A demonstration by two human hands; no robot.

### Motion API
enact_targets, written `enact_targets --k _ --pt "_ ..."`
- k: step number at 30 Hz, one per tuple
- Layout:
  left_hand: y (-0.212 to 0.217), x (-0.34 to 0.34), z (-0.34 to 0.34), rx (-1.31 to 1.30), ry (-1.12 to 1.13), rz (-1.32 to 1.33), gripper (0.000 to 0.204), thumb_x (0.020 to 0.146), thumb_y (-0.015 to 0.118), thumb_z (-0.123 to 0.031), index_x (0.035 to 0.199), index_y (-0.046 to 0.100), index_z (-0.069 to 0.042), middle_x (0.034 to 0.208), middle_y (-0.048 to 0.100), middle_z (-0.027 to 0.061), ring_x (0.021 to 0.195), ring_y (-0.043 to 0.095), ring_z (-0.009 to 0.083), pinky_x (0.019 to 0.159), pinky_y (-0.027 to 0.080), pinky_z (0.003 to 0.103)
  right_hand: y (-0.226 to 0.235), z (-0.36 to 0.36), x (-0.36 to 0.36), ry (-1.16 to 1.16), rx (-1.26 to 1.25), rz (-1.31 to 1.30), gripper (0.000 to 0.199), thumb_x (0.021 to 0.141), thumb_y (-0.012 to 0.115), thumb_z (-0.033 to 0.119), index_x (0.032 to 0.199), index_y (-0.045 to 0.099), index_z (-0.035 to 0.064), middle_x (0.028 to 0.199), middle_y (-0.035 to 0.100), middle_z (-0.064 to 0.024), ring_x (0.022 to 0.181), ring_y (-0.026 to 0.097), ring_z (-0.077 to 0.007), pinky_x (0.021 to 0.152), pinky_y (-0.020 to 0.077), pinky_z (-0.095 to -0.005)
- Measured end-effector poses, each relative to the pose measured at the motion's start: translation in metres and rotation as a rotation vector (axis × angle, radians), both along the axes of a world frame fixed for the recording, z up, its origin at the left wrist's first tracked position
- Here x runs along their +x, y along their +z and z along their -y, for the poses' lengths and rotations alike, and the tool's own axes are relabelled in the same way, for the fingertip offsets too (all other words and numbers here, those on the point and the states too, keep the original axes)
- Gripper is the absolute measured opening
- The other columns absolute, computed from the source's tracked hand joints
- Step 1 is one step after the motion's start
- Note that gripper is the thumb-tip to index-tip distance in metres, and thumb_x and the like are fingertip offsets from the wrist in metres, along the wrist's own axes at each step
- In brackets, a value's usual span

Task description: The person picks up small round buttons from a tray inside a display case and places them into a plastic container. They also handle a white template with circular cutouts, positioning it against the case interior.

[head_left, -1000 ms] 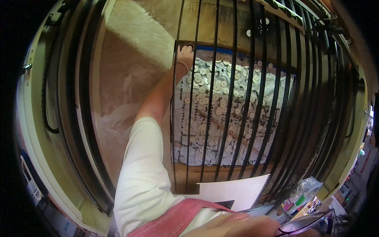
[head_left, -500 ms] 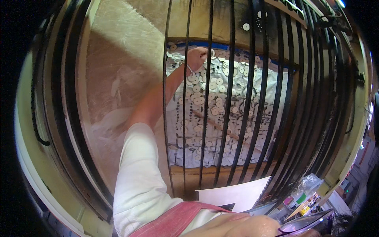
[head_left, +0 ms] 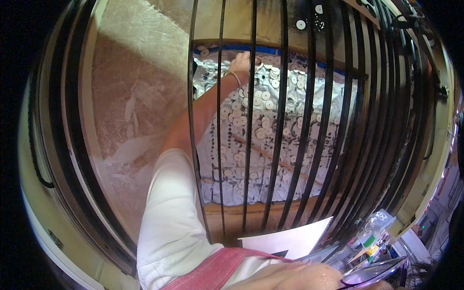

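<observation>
Farther in than before, the left hand (head_left: 240, 62) now reaches through the black bars (head_left: 282, 121) to the top middle of the frame. Its fingers touch the white round discs (head_left: 263, 94); open or closed, I cannot tell. Discs fill a tray with a blue rim (head_left: 270, 50), lying on white paper (head_left: 333, 106).

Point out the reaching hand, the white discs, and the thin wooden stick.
left hand (head_left: 240, 62), head view, on the back of the hand.
white discs (head_left: 263, 96), head view, on one disc's face.
wooden stick (head_left: 263, 153), head view, on its mid-length.
</observation>
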State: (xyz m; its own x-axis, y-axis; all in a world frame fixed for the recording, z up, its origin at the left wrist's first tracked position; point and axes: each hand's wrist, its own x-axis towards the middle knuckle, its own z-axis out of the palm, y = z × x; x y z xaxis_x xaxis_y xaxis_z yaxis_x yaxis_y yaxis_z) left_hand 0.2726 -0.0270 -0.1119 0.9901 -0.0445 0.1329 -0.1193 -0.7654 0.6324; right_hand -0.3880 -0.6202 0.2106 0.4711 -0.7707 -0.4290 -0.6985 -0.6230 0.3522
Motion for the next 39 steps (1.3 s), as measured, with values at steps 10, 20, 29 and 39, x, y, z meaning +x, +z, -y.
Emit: enact_targets --k 10,20,29,39 --pt "-0.016 -0.009 -0.027 -0.107 -0.033 0.195 0.019 0.084 0.064 -0.003 0.102 0.067 -0.002 0.104 0.064 0.0152 0.103 0.062 0.0322 0.087 0.052 0.039 0.007 -0.029 0.022 -0.028 0.124 0.004 0.063 0.099 0.053 0.036 0.142 0.042 -0.0091 0.135 0.050 -0.0319 0.126 0.046 -0.0464 0.109 0.0354 -0.0488" --pt "0.017 -0.109 -0.076 -0.729 0.692 -0.234 0.016 0.082 0.079 -0.014 0.093 0.075 -0.004 0.083 0.073 0.0078 0.075 0.069 0.0170 0.067 0.054 0.030 -0.013 -0.006 0.014 0.069 0.178 0.187 0.062 0.096 0.055 0.028 0.144 0.039 -0.0073 0.143 0.047 -0.0281 0.133 0.043 -0.0419 0.114 0.0324 -0.0455" --pt "0.110 -0.206 -0.104 -1.320 0.936 -0.337 0.033 0.091 0.068 -0.007 0.123 0.060 -0.003 0.115 0.065 0.0110 0.097 0.063 0.0223 0.076 0.055 0.037 0.002 -0.003 0.039 0.112 0.125 0.651 0.048 0.101 0.054 0.022 0.138 0.049 -0.0082 0.140 0.051 -0.0265 0.130 0.048 -0.0386 0.113 0.0329 -0.0433" --pt "0.239 -0.329 -0.084 -1.476 0.969 -0.318 0.028 0.091 0.062 -0.004 0.119 0.061 -0.008 0.104 0.067 0.0068 0.088 0.064 0.0207 0.072 0.052 0.034 0.056 -0.088 0.133 0.645 0.392 0.832 0.045 0.090 0.062 0.009 0.132 0.054 -0.0035 0.128 0.060 -0.0225 0.118 0.056 -0.0392 0.102 0.0414 -0.0457"
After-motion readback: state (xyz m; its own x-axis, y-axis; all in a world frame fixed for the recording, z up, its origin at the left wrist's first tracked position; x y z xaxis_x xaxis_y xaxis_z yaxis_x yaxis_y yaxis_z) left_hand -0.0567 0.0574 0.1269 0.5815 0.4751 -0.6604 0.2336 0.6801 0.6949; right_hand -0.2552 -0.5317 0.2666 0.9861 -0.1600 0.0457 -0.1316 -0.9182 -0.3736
